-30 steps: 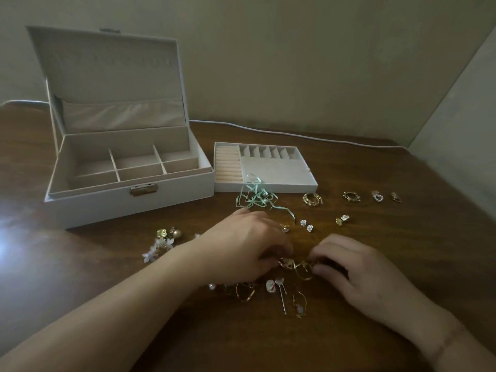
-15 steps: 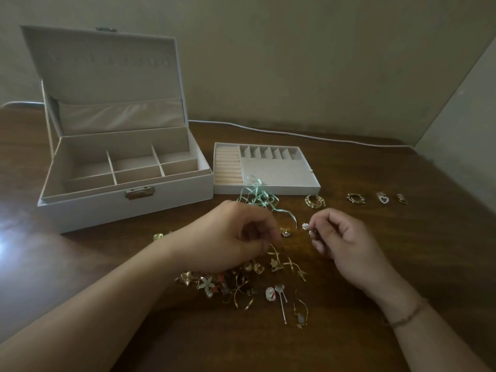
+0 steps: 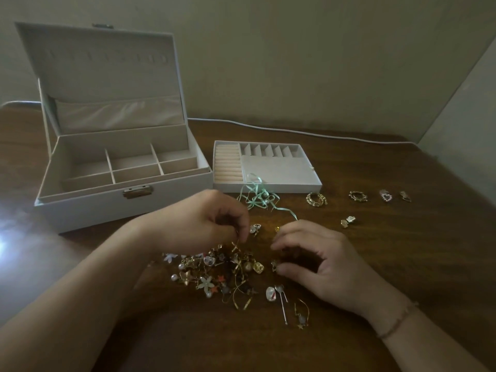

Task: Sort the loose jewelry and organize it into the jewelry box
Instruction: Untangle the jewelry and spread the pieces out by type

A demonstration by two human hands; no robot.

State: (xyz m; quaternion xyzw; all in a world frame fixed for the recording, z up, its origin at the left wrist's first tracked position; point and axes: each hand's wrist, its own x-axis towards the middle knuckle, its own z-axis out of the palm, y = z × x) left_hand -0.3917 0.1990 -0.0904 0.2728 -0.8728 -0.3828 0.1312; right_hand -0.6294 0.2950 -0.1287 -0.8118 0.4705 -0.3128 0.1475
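A tangled pile of loose jewelry (image 3: 220,272), with gold pieces, pearls and small flowers, lies on the wooden table in front of me. My left hand (image 3: 198,224) hovers over its far edge, thumb and fingers pinched on a thin gold earring wire (image 3: 237,241) that rises from the pile. My right hand (image 3: 316,261) rests just right of the pile, fingers curled and apart, thumb beside a small gold star (image 3: 274,264). The white jewelry box (image 3: 123,208) stands with its lid up at back left, its compartments bare. Its removable tray (image 3: 268,187) sits to the right of it.
A mint ribbon (image 3: 257,198) lies in front of the tray. Several rings and earrings are laid in a row at right (image 3: 316,198) (image 3: 357,196) (image 3: 385,195), with a stud pair (image 3: 348,220) below. A long pin (image 3: 283,304) and a hoop earring (image 3: 302,315) lie near me. A white cable (image 3: 295,132) runs along the wall.
My right hand has dropped from near the studs to the table beside the pile. My left hand has lifted and pinches a gold wire; more of the pile is uncovered.
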